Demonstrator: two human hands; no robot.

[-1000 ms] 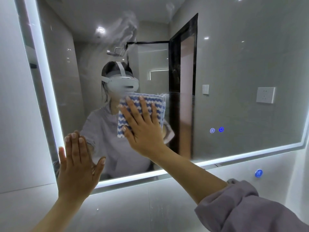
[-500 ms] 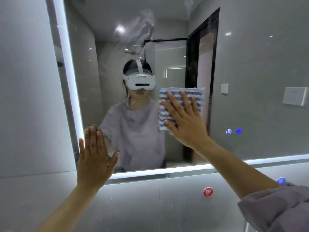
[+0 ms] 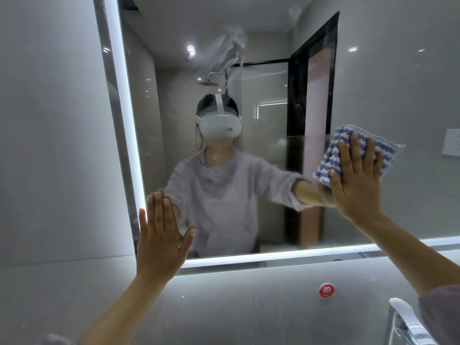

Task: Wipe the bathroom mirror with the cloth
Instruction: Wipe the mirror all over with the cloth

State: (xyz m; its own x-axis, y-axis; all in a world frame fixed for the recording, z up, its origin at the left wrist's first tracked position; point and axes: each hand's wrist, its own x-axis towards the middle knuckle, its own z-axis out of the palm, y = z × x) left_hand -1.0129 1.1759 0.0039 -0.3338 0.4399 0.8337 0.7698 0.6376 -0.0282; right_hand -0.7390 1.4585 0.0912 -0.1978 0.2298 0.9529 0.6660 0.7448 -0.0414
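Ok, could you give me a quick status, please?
Left hand flat on mirror. Right hand presses cloth to it. Smear up top, nothing blocking.

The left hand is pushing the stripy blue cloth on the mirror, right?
No. The head view shows the right hand pushing the cloth on the mirror; the left hand is flat and holds nothing.

Cloth [image 3: 326, 165]: blue and white wavy stripes, under right hand [image 3: 358, 188].
Mirror [image 3: 373, 95] rim: glowing white strip, running behind left hand [image 3: 161, 237].
Wall tiles [image 3: 224, 307], below both hands: plain pale grey.
Round sticker [image 3: 326, 290], below right hand: red with a white character.
Sleeve [image 3: 443, 317]: dull lilac-grey.
Tap [image 3: 404, 319] beside it: shiny silver.
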